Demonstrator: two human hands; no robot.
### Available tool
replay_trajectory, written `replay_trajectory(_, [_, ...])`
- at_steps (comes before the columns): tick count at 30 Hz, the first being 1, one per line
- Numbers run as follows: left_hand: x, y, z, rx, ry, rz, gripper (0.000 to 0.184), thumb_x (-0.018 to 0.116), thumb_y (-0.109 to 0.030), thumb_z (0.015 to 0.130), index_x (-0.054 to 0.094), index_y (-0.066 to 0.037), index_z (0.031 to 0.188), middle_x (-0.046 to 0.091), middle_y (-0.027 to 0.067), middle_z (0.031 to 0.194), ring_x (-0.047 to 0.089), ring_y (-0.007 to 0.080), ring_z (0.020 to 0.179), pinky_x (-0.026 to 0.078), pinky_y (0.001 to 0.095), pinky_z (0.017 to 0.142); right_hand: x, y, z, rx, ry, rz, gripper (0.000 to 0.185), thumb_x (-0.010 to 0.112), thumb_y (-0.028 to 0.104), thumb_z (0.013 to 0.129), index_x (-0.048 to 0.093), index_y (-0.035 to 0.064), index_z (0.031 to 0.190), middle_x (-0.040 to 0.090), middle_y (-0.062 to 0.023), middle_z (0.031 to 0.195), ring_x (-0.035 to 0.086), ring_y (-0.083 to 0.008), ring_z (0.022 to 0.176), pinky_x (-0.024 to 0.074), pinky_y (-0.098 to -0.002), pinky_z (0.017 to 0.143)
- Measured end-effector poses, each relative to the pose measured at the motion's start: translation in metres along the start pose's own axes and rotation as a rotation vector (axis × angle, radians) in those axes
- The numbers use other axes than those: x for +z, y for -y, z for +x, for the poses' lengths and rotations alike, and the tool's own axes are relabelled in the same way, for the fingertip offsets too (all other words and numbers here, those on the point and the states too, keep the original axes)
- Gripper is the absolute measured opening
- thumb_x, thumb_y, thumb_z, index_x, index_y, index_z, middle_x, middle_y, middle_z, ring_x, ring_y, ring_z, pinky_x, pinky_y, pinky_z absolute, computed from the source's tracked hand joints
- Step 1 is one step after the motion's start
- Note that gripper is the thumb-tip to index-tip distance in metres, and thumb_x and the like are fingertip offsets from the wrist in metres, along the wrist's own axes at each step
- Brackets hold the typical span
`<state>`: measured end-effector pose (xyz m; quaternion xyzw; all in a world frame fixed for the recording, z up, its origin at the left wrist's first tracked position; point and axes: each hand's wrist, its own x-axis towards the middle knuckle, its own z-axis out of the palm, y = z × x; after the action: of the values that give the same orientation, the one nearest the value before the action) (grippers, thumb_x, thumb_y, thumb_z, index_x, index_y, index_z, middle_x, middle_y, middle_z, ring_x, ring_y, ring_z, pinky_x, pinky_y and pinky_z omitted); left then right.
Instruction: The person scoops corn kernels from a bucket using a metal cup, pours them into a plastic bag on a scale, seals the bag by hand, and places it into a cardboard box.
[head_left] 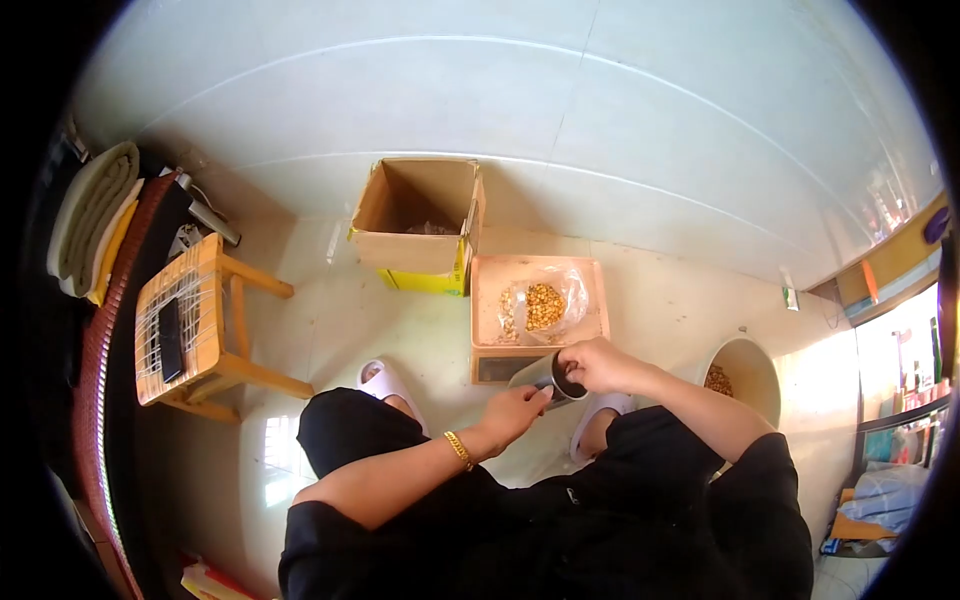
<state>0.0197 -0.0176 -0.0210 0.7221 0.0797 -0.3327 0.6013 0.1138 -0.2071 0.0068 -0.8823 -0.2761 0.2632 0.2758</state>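
Observation:
A metal cup lies tilted between my hands, its dark mouth facing right. My left hand is closed around its lower side, the thumb along the wall. At the mouth, my right hand has its fingers curled and pinched on the rim; some fingertips are hidden. What the cup contains cannot be seen. Just beyond it, an orange-pink tray rests on a box-like base. In the tray, a clear plastic bag lies open with yellow-brown kernels in and around it.
An open cardboard box stands by the wall. To the right is a pale bucket with brown kernels inside. On the left, a wooden stool carries a phone. Shelves with goods line the right edge.

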Motion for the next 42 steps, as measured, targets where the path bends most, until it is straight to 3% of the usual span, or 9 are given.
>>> replay_trajectory(4, [0.002,-0.011,-0.002,0.01,-0.011,0.075,0.045,0.048,-0.047,0.09,0.057,-0.005,0.078,0.053,0.0008,0.072,0.044,0.0091,0.06,0.039,0.0253,0.053,-0.007,0.028,-0.01,-0.085,-0.108,-0.08,0.018,0.06,0.019,0.078,0.064,0.0023,0.083,0.063,-0.0183,0.081,0.062,-0.034,0.077,0.0483,-0.0406,0.067])
replay_trajectory(7, [0.005,-0.009,0.004,0.047,-0.015,0.017,0.045,0.048,-0.046,0.091,0.057,-0.004,0.078,0.054,0.0021,0.071,0.045,0.0098,0.06,0.04,0.026,0.053,-0.019,0.053,-0.024,0.091,-0.06,-0.046,0.02,0.061,0.023,0.078,0.065,0.0033,0.081,0.062,-0.0174,0.076,0.061,-0.0336,0.074,0.0475,-0.0409,0.068])
replay_trajectory(10, [0.008,-0.007,0.009,0.079,-0.016,0.003,0.043,0.047,-0.043,0.092,0.057,-0.004,0.079,0.054,0.0025,0.072,0.047,0.0106,0.061,0.042,0.0262,0.054,-0.016,0.063,-0.037,-0.063,-0.071,-0.391,0.021,0.065,0.025,0.076,0.065,0.0046,0.078,0.062,-0.014,0.077,0.059,-0.0309,0.079,0.0457,-0.04,0.071])
replay_trajectory(15, [0.011,-0.011,0.015,0.104,-0.053,-0.234,0.038,0.044,-0.037,0.095,0.057,-0.003,0.082,0.055,0.0022,0.073,0.047,0.0107,0.06,0.043,0.0259,0.056,-0.012,0.064,-0.044,-0.139,-0.283,-0.524,0.017,0.071,0.016,0.066,0.061,0.0075,0.077,0.06,-0.0061,0.078,0.055,-0.0251,0.085,0.041,-0.0375,0.077])
replay_trajectory(25, [0.012,-0.034,0.008,0.195,0.034,-0.319,0.037,0.041,-0.036,0.097,0.055,-0.004,0.087,0.054,0.0021,0.075,0.047,0.0103,0.062,0.044,0.0253,0.061,-0.018,0.058,-0.05,-0.204,-0.396,-0.667,0.012,0.068,0.01,0.065,0.058,0.0073,0.073,0.057,-0.0064,0.076,0.053,-0.0245,0.079,0.0366,-0.0364,0.073])
replay_trajectory(28, [0.008,-0.046,-0.001,0.255,0.087,-0.352,0.034,0.041,-0.033,0.097,0.055,-0.002,0.098,0.055,0.0027,0.078,0.051,0.011,0.068,0.046,0.0257,0.066,-0.038,0.061,-0.059,-0.225,-0.502,-0.717,0.012,0.067,0.009,0.065,0.056,0.0078,0.07,0.054,-0.0062,0.073,0.053,-0.0256,0.077,0.0367,-0.0375,0.072])
replay_trajectory(30, [0.01,-0.051,-0.003,0.539,-0.031,-0.336,0.031,0.046,-0.029,0.096,0.054,-0.002,0.108,0.057,0.0034,0.083,0.054,0.0119,0.07,0.048,0.0263,0.07,-0.057,0.054,-0.071,-0.196,-0.676,-0.776,0.014,0.067,0.01,0.066,0.054,0.008,0.069,0.051,-0.0064,0.071,0.052,-0.0264,0.075,0.0368,-0.0388,0.07])
replay_trajectory(37, [0.007,-0.021,0.018,0.491,-0.109,-0.017,0.028,0.053,-0.02,0.092,0.053,-0.002,0.113,0.061,0.0057,0.088,0.056,0.0113,0.068,0.049,0.0269,0.066,-0.115,-0.016,-0.169,0.347,-0.932,-0.786,0.009,0.062,0.007,0.075,0.054,0.0063,0.076,0.053,-0.0122,0.08,0.05,-0.0309,0.084,0.0381,-0.0438,0.075])
replay_trajectory(42, [0.006,-0.014,0.016,0.329,0.004,0.295,0.024,0.053,-0.021,0.088,0.06,-0.003,0.102,0.061,0.0053,0.082,0.057,0.0113,0.066,0.049,0.027,0.061,-0.088,-0.139,-0.238,0.874,-0.607,-0.806,0.006,0.058,0.009,0.078,0.062,0.0054,0.08,0.06,-0.0142,0.084,0.058,-0.0342,0.083,0.0472,-0.045,0.071])
